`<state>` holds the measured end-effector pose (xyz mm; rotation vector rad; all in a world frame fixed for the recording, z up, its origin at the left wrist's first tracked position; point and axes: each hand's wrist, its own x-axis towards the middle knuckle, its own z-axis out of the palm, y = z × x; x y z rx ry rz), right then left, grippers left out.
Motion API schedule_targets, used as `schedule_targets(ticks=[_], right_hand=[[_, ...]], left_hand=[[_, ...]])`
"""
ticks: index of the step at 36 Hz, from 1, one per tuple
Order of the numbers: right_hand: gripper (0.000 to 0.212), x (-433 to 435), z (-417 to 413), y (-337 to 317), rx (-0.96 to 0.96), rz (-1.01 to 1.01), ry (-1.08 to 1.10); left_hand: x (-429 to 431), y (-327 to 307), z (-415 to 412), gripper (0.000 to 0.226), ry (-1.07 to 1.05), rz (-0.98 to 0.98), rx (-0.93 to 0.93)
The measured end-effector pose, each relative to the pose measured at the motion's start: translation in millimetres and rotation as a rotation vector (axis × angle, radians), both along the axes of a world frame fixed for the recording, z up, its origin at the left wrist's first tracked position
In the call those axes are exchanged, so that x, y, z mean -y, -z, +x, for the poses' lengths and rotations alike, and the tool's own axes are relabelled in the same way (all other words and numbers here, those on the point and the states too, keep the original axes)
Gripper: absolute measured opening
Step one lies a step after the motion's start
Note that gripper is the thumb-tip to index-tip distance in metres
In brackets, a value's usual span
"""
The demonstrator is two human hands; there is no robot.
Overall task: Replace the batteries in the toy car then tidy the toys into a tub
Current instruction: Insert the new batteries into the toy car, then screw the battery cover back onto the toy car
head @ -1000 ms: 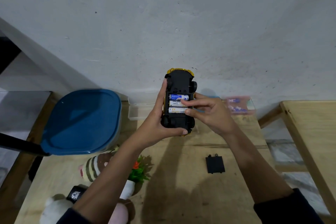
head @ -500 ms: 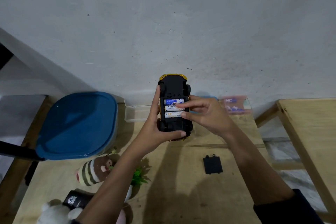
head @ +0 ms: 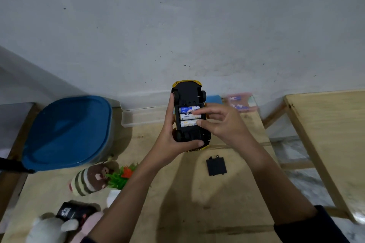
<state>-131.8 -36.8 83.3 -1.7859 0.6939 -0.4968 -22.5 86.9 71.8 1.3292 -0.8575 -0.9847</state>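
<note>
My left hand (head: 171,140) grips a yellow toy car (head: 188,96) held upside down above the wooden table (head: 177,203), its black underside facing me. The open battery bay holds three batteries (head: 187,116) lying side by side. My right hand (head: 221,122) reaches in from the right, with index fingertip and thumb pressing on the batteries. The black battery cover (head: 216,165) lies flat on the table below the car. A tub with a blue lid (head: 67,130) stands at the left.
A striped plush toy (head: 87,180), a small green plant (head: 120,176), a black remote (head: 75,211) and a white plush (head: 49,229) lie at the front left. A clear lid (head: 144,117) and a battery pack (head: 240,101) sit by the wall. Another wooden table (head: 331,134) stands to the right.
The car and both hands have shifted slightly left and lower in view. My right fingers have slid further over the batteries.
</note>
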Motion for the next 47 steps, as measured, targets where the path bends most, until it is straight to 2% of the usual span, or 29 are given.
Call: schedule_targets(ticks=[7, 9, 12, 14, 16, 20, 25, 29, 33, 39, 43, 47], right_hand=[[0.025, 0.7, -23.1, 8.5, 0.014, -0.04, -0.074], [0.031, -0.7, -32.3, 15.2, 0.07, 0.025, -0.084], [0.033, 0.2, -48.9, 31.4, 0.131, 0.182, 0.012], [0.03, 2.3, -61.2, 50.9, 0.042, 0.21, 0.085], [0.027, 3.0, -73.6, 77.1, -0.163, 0.164, 0.091], [0.046, -0.8, -90.7, 120.9, -0.462, 0.118, 0.044], [0.062, -7.9, -96.5, 136.9, -0.532, 0.026, 0.014], [0.055, -10.1, -93.8, 142.8, -0.58, -0.084, 0.003], [0.042, -11.7, -94.0, 149.8, -0.532, -0.047, 0.064], [0.014, -6.2, -89.5, 146.3, -0.467, 0.197, 0.173], [0.024, 0.4, -88.2, 134.9, -0.387, 0.298, 0.183], [0.022, 7.5, -80.9, 91.8, -0.237, 0.323, 0.133]], left_hand=[[-3.1, -0.7, -17.3, 0.119, 0.023, 0.05, 0.048], [-6.6, -0.1, -20.6, 0.118, 0.012, 0.071, 0.071], [-13.5, 5.3, -21.4, 0.116, -0.035, 0.099, 0.08], [-18.3, 9.4, -21.1, 0.118, -0.068, 0.116, 0.069], [-22.8, 12.4, -22.5, 0.119, -0.099, 0.118, 0.061], [-30.7, 17.9, -28.2, 0.119, -0.14, 0.129, 0.071], [-41.9, 28.4, -40.0, 0.118, -0.179, 0.166, 0.062], [-51.9, 37.3, -46.8, 0.12, -0.218, 0.196, 0.055], [-60.2, 39.8, -48.9, 0.121, -0.257, 0.216, 0.057], [-65.7, 36.3, -49.5, 0.121, -0.293, 0.202, 0.073], [-66.0, 33.1, -51.4, 0.12, -0.298, 0.182, 0.071], [-62.8, 27.3, -53.4, 0.12, -0.279, 0.157, 0.091]])
